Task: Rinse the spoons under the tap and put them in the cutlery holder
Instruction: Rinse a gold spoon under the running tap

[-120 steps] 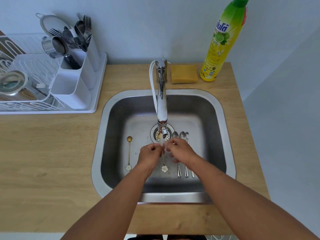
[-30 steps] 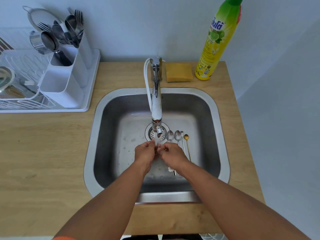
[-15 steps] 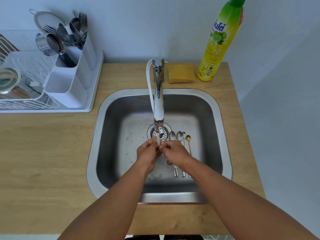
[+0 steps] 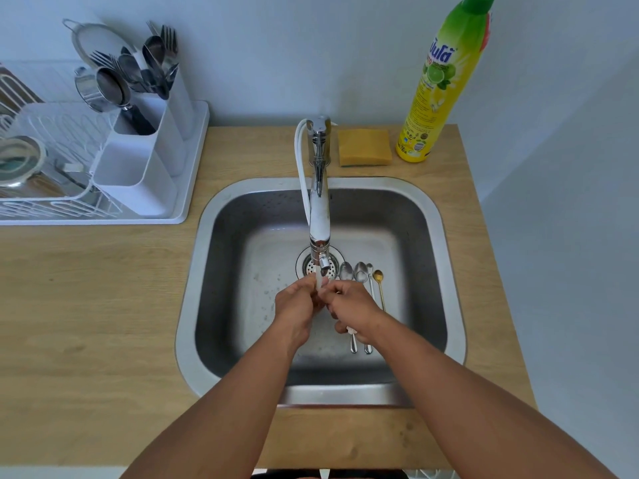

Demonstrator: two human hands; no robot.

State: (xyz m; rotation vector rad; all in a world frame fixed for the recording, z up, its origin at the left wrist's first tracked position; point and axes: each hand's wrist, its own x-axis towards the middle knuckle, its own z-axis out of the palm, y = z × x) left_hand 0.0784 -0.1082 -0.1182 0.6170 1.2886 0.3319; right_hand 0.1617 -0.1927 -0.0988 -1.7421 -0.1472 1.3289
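Both hands meet under the running tap [image 4: 320, 216] in the steel sink [image 4: 446, 271]. My left hand [image 4: 296, 307] and my right hand [image 4: 353, 312] pinch a small spoon between them in the water stream. Most of that spoon is hidden; only its white flower-shaped end [image 4: 349, 329] peeks out below my right hand. On the sink floor just right of the drain lie three silver spoons [image 4: 360, 272] and a thin gold spoon [image 4: 379, 277], side by side. The white cutlery holder [image 4: 138, 167] stands in the dish rack at the left, with forks and spoons [image 4: 155, 67] in its back compartment.
A white dish rack [image 4: 52, 202] with a metal cup, a strainer and a lidded jar fills the counter's far left. A yellow sponge [image 4: 364, 147] and a tall dish-soap bottle [image 4: 439, 91] stand behind the sink. A wall closes the right side.
Four seconds ago a gold spoon lay at the sink's left; that spot is bare now and a gold spoon lies beside the silver ones. Over the last second my hands stay together under the stream.
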